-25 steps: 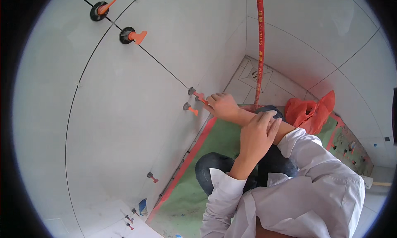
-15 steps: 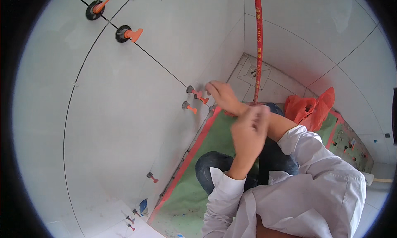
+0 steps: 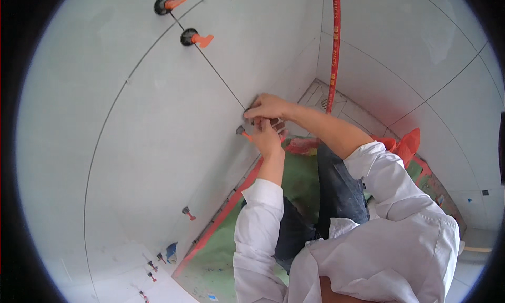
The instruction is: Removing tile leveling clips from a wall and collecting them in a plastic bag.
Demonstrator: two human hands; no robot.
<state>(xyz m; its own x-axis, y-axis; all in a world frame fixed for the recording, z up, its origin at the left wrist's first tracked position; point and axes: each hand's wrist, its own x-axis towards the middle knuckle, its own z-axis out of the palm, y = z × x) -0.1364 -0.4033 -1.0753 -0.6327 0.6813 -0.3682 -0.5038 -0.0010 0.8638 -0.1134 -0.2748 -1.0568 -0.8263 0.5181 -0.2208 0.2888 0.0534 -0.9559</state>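
Observation:
My right hand point(image 3: 265, 107) is curled against the left white tiled wall point(image 3: 137, 155), over a leveling clip on the dark seam. My left hand point(image 3: 265, 141) is just below it, fingers bent and pressed in at the same spot; what both fingertips grip is mostly hidden. A leveling clip point(image 3: 244, 133) with a dark round base and orange handle sits beside my left fingers. Farther up the seam are two larger black-based clips with orange handles point(image 3: 202, 40), and lower on the wall are several small clips point(image 3: 189, 214).
A red hose point(image 3: 334, 61) hangs in the corner by the tiled floor drain point(image 3: 325, 104). A red bag point(image 3: 407, 144) lies at the right. Green sheeting point(image 3: 208, 263) with red tape lines the floor under my bent legs. Another tiled wall point(image 3: 442, 66) rises on the right.
My left hand has left my right arm and risen leftward to the wall. My right hand has moved onto the clip spot, my forearm higher. The view has shifted a little.

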